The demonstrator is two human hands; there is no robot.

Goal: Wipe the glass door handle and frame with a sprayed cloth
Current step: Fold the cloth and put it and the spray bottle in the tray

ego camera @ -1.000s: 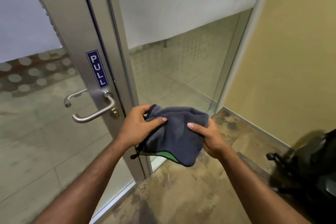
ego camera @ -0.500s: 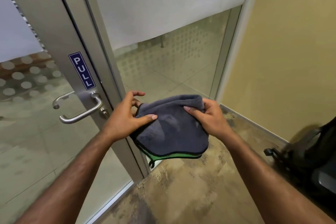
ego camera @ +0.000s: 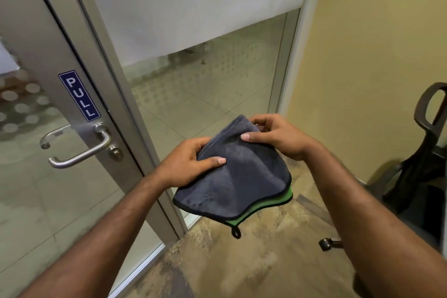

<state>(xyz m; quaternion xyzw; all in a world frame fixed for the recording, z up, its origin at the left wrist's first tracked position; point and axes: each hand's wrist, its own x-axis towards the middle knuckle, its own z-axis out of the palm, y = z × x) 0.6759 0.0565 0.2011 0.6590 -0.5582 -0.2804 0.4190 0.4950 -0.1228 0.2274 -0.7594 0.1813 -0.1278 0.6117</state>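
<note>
A folded grey cloth (ego camera: pixel 238 176) with a green underside and a small black loop hangs in front of me, held by both hands. My left hand (ego camera: pixel 191 164) pinches its left edge with the thumb on top. My right hand (ego camera: pixel 278 136) grips the upper right corner. The silver lever door handle (ego camera: pixel 79 152) sits on the aluminium door frame (ego camera: pixel 48 55) to the left of the cloth, apart from both hands. A blue PULL sticker (ego camera: pixel 79 95) is stuck just above the handle.
A fixed glass panel (ego camera: pixel 205 94) with frosted film on its upper part stands right of the door. A yellow wall (ego camera: pixel 375 55) closes the right side. A black office chair (ego camera: pixel 420 164) stands at the right edge on the mottled brown floor (ego camera: pixel 254 261).
Both hands have refolded the cloth and shifted it to the right. My right hand moved up to the cloth's top corner. The view has swung right, so the handle sits further left.
</note>
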